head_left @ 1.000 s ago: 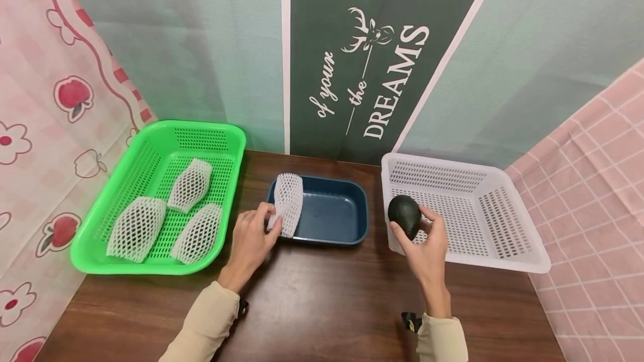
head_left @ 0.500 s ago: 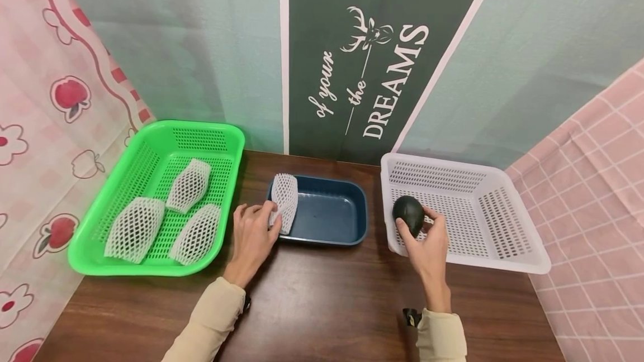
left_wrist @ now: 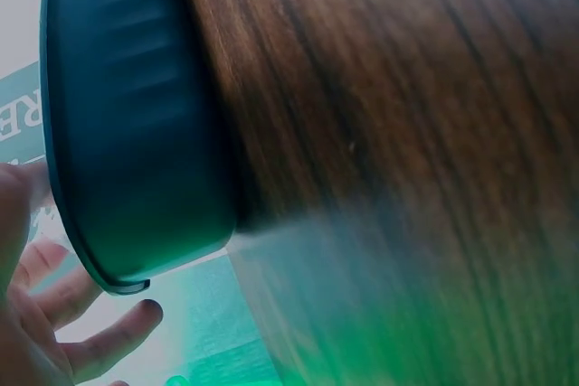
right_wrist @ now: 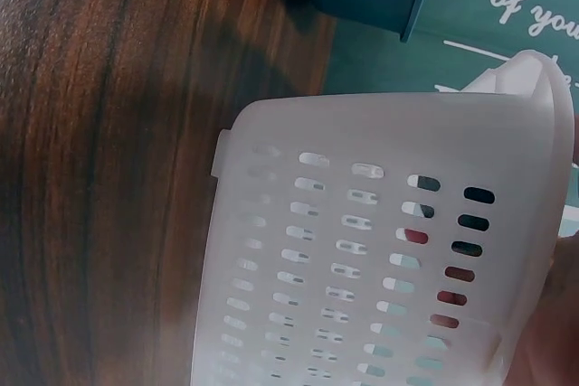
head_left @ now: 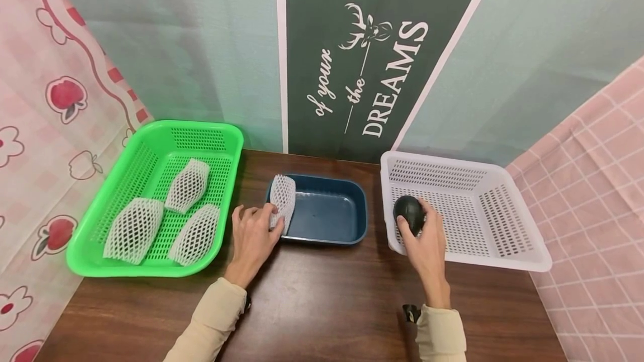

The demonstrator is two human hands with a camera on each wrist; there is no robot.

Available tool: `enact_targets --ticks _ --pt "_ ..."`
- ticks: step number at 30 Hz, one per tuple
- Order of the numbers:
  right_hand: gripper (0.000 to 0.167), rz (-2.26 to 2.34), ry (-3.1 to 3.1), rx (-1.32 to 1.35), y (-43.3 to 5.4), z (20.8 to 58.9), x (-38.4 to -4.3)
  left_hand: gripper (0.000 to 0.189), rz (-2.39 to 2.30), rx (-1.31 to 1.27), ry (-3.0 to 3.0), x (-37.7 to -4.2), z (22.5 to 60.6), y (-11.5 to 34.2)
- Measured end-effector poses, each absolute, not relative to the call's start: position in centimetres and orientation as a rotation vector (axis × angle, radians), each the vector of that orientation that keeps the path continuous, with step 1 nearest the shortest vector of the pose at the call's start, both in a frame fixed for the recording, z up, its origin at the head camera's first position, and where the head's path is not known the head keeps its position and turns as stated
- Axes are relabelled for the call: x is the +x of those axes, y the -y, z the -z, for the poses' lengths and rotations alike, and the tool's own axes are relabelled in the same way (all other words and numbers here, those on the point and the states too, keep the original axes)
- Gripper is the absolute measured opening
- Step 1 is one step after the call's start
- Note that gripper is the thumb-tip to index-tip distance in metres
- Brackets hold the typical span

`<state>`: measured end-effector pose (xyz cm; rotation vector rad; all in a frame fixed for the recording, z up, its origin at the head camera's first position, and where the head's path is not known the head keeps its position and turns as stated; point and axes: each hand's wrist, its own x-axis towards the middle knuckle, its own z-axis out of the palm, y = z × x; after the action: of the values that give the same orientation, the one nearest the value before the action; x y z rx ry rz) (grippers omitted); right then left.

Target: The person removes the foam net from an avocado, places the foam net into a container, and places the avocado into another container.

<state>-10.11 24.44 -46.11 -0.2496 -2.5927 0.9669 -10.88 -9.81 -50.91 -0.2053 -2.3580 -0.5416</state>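
Observation:
At the left end of a dark blue tray [head_left: 329, 219], my left hand [head_left: 253, 242] pinches a white foam net sleeve [head_left: 283, 194] between thumb and fingers. The sleeve lies upright along that end, overlapping the near rim. In the left wrist view the tray wall [left_wrist: 136, 124] hides part of the left hand [left_wrist: 54, 327]. My right hand [head_left: 427, 244] grips a dark avocado [head_left: 410, 214] over the left end of a white perforated basket [head_left: 465, 219]. The right wrist view shows mostly the basket's outer wall [right_wrist: 271, 137], which hides the avocado.
A green basket [head_left: 233, 183] on the left holds several foam net sleeves [head_left: 135, 230] with dark contents. All containers stand on a brown wooden table [head_left: 327, 300]. A printed curtain [head_left: 322, 138] hangs behind, with patterned cloths [head_left: 578, 211] at both sides.
My left hand and the foam net sleeve have shifted slightly left. The right hand has brought the avocado a little to the right, further over the white basket.

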Motion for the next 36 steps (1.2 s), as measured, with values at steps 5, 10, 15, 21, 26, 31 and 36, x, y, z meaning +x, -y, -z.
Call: enact_targets --ticks 5,10,15,21,26,31,36 --pt "0.061 -0.964 2.664 -0.292 -24.4 45.9 -10.3 0.014 0.529 -0.222 2.361 -10.6 50.7 9.8" --pt "0.062 -0.927 2.763 -0.324 -24.3 45.6 -10.7 0.011 0.521 -0.224 2.357 -10.5 50.6 9.7" --pt "0.064 -0.879 2.871 -0.352 -24.2 45.1 -10.9 0.009 0.523 -0.23 2.355 -10.4 50.6 9.7" --pt "0.064 -0.805 2.991 -0.352 -24.4 44.9 -11.0 0.011 0.515 -0.237 2.361 -10.3 50.7 9.6" --pt "0.065 -0.78 3.058 -0.365 -24.4 44.8 -11.1 0.013 0.509 -0.239 2.353 -10.3 50.8 9.6" --pt "0.064 -0.764 3.079 -0.399 -24.3 44.7 -11.2 0.012 0.512 -0.243 2.354 -10.2 50.8 9.7" --pt "0.064 -0.763 3.084 -0.43 -24.2 44.8 -11.2 0.013 0.528 -0.239 2.38 -10.1 50.6 9.8"
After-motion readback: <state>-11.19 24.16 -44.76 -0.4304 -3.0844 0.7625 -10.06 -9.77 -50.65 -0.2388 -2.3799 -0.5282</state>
